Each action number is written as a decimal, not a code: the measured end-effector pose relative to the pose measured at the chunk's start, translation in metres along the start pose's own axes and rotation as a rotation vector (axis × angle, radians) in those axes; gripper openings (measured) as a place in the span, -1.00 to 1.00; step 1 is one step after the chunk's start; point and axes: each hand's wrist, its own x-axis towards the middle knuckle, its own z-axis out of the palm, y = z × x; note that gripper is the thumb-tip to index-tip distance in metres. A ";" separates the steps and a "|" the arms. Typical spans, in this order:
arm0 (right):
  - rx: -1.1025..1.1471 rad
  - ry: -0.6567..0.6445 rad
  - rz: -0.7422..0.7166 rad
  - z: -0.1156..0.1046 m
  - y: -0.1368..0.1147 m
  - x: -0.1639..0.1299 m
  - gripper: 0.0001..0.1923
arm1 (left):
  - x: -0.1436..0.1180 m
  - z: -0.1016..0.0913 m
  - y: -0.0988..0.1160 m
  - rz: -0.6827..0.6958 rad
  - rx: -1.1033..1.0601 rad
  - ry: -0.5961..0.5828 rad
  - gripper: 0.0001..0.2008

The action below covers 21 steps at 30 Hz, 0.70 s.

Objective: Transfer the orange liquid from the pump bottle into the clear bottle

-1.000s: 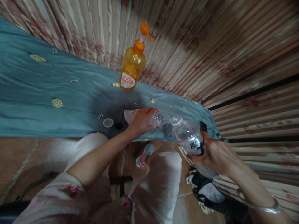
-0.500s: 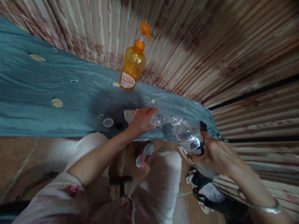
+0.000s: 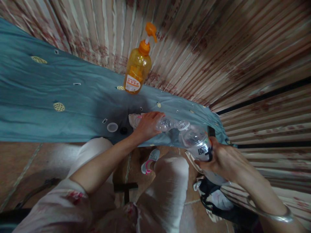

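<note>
Both hands are closed on containers, left hand [image 3: 148, 126] tipping a clear bottle [image 3: 167, 124] at three o'clock into the right hand's [image 3: 224, 160] plastic cup [image 3: 195, 142], caps [image 3: 112, 127] off, pouring unfinished.

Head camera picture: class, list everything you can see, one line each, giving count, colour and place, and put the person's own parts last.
Orange plastic pump bottle: one, orange, upright on the cloth by the wall.
Teal patterned cloth: one, teal, spread over the surface.
Clear plastic bottle: one, see-through, lying tilted, mouth towards the cup.
Clear plastic cup with printed label: one, see-through, right of the bottle.
Small white round lid: one, white, on the cloth.
Small black cap: one, black, beside the lid.
Corrugated metal wall: one, rusty brown, behind.
Left hand: one, grip on the bottle.
Right hand: one, grip on the cup.
</note>
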 end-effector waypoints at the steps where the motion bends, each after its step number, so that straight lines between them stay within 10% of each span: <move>1: -0.001 0.004 0.000 0.000 0.000 0.000 -0.44 | 0.000 0.000 0.000 -0.001 0.002 -0.002 -0.37; 21: 0.012 -0.014 0.001 0.003 0.003 0.001 -0.43 | 0.001 -0.002 0.002 -0.019 -0.003 -0.007 -0.40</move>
